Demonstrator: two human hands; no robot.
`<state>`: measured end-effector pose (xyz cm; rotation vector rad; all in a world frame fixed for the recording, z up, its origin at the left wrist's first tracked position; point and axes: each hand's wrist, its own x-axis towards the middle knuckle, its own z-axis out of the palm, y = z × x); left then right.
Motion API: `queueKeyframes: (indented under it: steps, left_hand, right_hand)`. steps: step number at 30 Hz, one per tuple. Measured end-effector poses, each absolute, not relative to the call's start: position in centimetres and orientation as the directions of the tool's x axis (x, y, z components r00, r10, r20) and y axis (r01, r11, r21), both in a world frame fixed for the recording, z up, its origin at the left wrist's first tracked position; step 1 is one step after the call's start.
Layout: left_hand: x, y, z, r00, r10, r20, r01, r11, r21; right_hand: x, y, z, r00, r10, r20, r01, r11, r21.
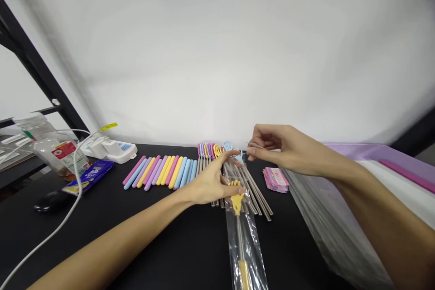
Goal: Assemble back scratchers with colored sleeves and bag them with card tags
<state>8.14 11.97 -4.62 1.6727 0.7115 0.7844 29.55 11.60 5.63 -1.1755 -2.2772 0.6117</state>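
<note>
My left hand is curled at the top of a clear plastic bag, its thumb against the bag beside a yellow hand-shaped head. That head belongs to a back scratcher lying inside the bag, with a metal rod and a yellow handle toward me. Raised to the right, my right hand pinches a thin card, seen nearly edge-on. Below it lies a stack of pink printed cards. Behind my left hand, several metal rods with coloured heads lie side by side, partly hidden.
Several pastel handles lie in a row on the black table. At left are a power strip, a plastic jar, a blue packet, a black mouse and a white cable. Clear bags lie at right beside a lilac bin.
</note>
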Motion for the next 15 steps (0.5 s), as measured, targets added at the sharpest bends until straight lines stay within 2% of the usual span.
queueKeyframes:
  steps: [3,7,11,15]
  left_hand:
    - [8.1,11.9,-4.6,0.582,0.8,0.145,0.07,-0.227,0.971]
    - [8.0,12.0,-4.8,0.55,0.82,0.16,0.079,-0.242,0.967]
    - [8.0,11.9,-5.0,0.575,0.81,0.119,0.087,-0.205,0.975]
    - [8.2,11.6,-4.7,0.562,0.821,0.096,0.108,-0.188,0.976]
  right_hand:
    - [29.7,12.2,5.1,-0.599,0.788,0.144,0.588,0.554,-0.589]
    - [29.8,12.7,4.7,-0.639,0.765,0.082,0.563,0.537,-0.628]
    - [29.2,12.9,3.9,-0.592,0.788,0.173,0.558,0.555,-0.617]
    - [28.9,13.6,3.2,-0.485,0.828,0.28,0.654,0.557,-0.512]
